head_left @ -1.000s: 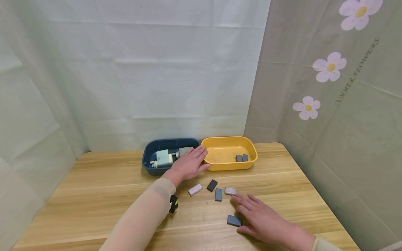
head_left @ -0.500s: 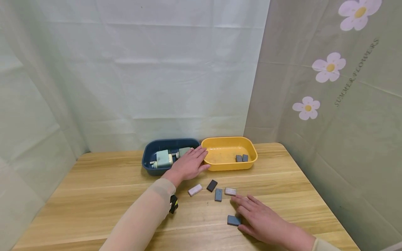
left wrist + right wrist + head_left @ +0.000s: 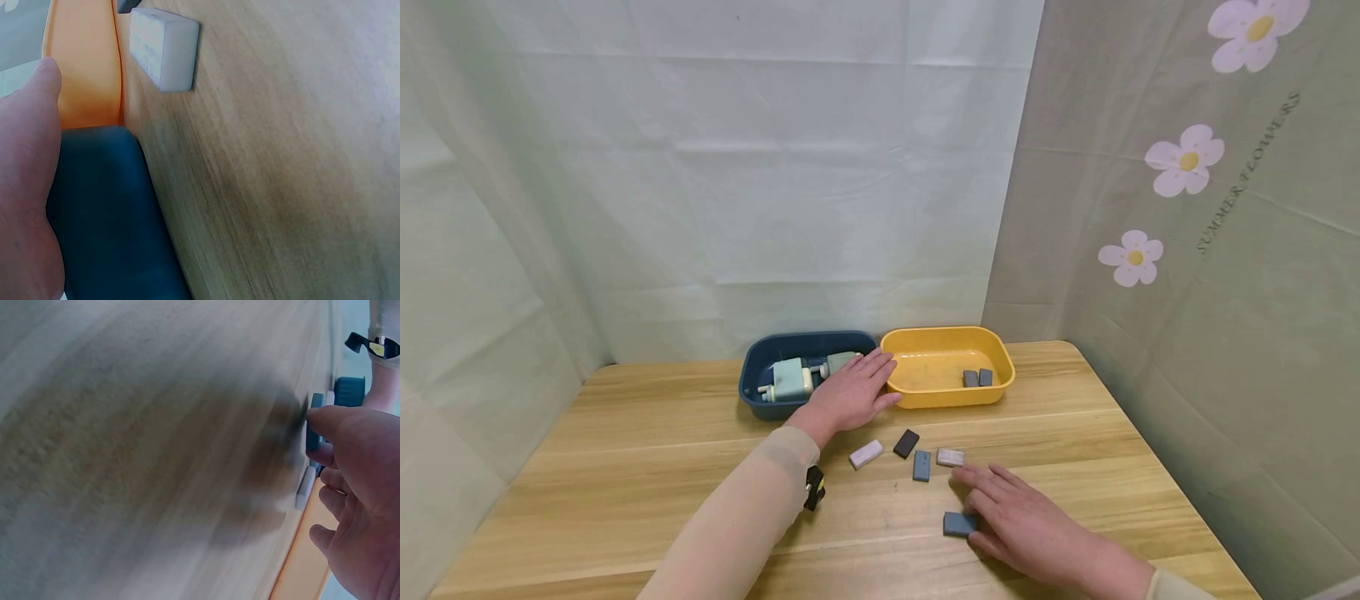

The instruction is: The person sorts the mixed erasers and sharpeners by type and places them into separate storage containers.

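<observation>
My right hand (image 3: 1026, 529) is low over the front right of the table. Its thumb and index finger pinch the ends of a small blue-grey rectangular block (image 3: 957, 524), also visible between those fingers (image 3: 325, 419) in the right wrist view. The other fingers lie loosely bent. Just beyond its fingertips is a whitish block (image 3: 951, 457). My left hand (image 3: 850, 392) stretches flat, with straight fingers, over the right end of a dark blue tray (image 3: 760, 412). Its fingertips reach the left rim of a yellow tray (image 3: 951, 398). No object shows in the left hand.
Between the hands lie a pinkish-white block (image 3: 867, 454), a black block (image 3: 906, 443) and another blue-grey block (image 3: 922, 466). Two dark grey blocks (image 3: 977, 378) sit in the yellow tray. Boxy pale-teal items with nozzles (image 3: 789, 379) fill the blue tray. A curtain (image 3: 820, 208) hangs behind.
The blue-grey block at my right hand has turned slightly and shifted a little away from me. My left hand has stayed in place.
</observation>
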{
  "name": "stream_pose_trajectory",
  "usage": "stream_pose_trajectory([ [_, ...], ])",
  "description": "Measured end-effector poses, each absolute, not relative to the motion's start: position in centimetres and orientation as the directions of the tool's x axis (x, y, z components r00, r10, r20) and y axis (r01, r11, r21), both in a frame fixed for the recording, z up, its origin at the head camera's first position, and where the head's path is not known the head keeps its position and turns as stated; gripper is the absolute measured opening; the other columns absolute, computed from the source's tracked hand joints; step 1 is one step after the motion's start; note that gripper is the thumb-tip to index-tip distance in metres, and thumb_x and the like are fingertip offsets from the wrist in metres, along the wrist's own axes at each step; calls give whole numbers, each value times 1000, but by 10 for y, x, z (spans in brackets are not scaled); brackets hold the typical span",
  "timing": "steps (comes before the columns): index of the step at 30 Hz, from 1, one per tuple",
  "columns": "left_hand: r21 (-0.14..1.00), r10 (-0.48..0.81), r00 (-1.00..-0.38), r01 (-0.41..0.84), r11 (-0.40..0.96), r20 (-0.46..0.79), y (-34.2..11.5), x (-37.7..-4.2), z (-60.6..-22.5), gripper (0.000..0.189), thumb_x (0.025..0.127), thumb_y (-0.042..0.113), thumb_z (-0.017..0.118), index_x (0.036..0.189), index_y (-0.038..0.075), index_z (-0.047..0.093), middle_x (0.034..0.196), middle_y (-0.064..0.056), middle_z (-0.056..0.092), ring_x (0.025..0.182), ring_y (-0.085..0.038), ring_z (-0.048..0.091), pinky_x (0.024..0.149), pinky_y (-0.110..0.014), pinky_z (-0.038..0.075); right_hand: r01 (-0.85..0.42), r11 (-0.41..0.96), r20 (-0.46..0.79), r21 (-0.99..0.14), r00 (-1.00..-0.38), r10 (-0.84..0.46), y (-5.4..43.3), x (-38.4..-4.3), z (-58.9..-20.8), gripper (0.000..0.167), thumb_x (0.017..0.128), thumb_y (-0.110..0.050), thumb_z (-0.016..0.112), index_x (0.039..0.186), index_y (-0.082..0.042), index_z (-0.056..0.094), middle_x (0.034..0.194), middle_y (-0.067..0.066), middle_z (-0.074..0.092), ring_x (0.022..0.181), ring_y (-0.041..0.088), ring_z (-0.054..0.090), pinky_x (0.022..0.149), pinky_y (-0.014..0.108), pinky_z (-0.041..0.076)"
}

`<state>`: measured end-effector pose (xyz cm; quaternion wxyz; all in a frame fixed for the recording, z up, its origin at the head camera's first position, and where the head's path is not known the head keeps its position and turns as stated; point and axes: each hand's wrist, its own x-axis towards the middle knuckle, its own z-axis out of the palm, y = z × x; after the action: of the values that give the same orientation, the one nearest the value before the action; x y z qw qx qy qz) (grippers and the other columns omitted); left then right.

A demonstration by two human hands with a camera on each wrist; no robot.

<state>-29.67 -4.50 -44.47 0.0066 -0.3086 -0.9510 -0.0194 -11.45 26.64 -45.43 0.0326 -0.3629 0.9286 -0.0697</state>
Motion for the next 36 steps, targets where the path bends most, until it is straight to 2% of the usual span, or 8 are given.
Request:
stream_pose_trajectory([
  [10, 31, 595, -803, 596, 803, 36, -46, -299, -448, 79, 116, 64, 36, 176, 13, 30, 183, -4, 24, 170, -23, 14, 137, -44, 14, -694, 717, 121, -64, -719, -684, 266, -122, -440, 21, 105, -33, 79, 115, -19, 67, 168, 8, 51, 152, 30, 52, 124, 59, 42],
  [20, 54, 591, -806, 592, 804, 29, -46, -300, -449, 79, 116, 64, 37, 176, 13, 30, 183, -4, 23, 170, -24, 14, 137, -45, 14, -705, 707, 289, -65, -691, -663, 272, -147, -423, 29, 97, -21, 89, 108, -13, 64, 162, 16, 56, 149, 38, 55, 121, 63, 44],
  [28, 59, 595, -803, 596, 801, 37, -46, -301, -450, 78, 117, 62, 39, 176, 12, 30, 183, -6, 25, 170, -24, 14, 137, -46, 14, -693, 720, 325, -35, -690, -647, 278, -167, -412, 30, 96, -19, 90, 106, -10, 63, 159, 20, 58, 148, 39, 55, 119, 65, 45],
  [36, 52, 591, -806, 591, 805, 25, -46, -299, -448, 79, 116, 63, 38, 176, 13, 30, 183, -3, 23, 170, -23, 13, 137, -44, 13, -655, 754, 337, -53, -722, -604, 285, -185, -402, 29, 97, -20, 89, 106, -9, 64, 159, 21, 57, 147, 41, 56, 120, 63, 45],
])
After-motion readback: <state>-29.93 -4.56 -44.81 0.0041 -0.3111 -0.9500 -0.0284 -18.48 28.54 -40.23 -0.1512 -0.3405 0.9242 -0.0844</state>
